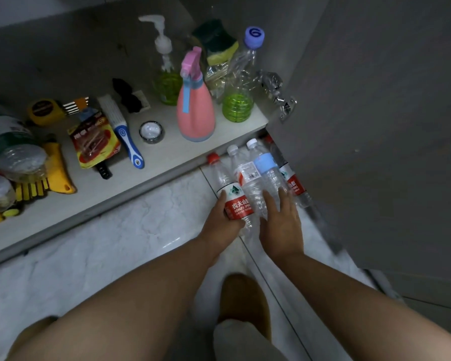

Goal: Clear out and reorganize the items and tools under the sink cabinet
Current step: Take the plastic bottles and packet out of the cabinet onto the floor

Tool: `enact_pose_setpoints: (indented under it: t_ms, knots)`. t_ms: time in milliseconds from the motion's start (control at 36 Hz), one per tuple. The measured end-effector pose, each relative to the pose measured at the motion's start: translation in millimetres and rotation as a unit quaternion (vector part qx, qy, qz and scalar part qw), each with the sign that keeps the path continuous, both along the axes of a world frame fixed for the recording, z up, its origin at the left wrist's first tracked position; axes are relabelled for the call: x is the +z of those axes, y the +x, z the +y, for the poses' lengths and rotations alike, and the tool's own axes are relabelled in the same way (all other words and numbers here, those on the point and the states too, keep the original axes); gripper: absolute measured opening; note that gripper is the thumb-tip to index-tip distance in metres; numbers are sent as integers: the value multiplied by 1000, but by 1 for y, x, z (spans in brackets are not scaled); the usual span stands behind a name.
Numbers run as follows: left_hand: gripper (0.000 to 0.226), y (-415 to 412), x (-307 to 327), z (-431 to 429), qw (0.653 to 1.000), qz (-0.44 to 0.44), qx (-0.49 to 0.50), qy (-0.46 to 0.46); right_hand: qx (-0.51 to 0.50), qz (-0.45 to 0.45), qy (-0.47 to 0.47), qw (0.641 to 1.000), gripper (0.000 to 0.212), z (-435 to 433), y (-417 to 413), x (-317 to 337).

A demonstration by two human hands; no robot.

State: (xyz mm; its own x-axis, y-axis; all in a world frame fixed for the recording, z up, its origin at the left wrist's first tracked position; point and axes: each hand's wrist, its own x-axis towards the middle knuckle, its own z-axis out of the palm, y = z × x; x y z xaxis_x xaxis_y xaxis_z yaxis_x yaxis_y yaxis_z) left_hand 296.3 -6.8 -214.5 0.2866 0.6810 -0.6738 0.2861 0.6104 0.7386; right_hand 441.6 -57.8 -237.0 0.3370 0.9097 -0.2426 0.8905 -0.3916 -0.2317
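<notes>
Roughly midway, judged: water bottles (250, 178) lie on the floor (141, 217), pink sprayer (195, 110) and brush (126, 136) unsorted on cabinet shelf (167, 155); left grip (223, 220) closed round red-label bottle (238, 204), right grip (281, 225) open, fingers (282, 196) spread against its neighbours.

A white, marble-look tiled floor (115, 230) with faint grey veining and a glossy sheen spreads across the lower half of the view, and on it, low and near the middle, sits a fuzzy tan-brown slipper (241, 298).
</notes>
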Motion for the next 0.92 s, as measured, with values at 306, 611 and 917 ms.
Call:
enact_pose_setpoints:
  t_ms: [306,611,917]
  knots:
    - [43,-65,49,14,970,102,-164,145,136,101,76,983,39,5,-32,42]
    - [32,-263,156,52,852,381,-227,278,416,143,-109,892,24,79,-150,140]
    - [43,-367,120,69,892,358,211,179,354,163,-17,921,23,159,-287,168]
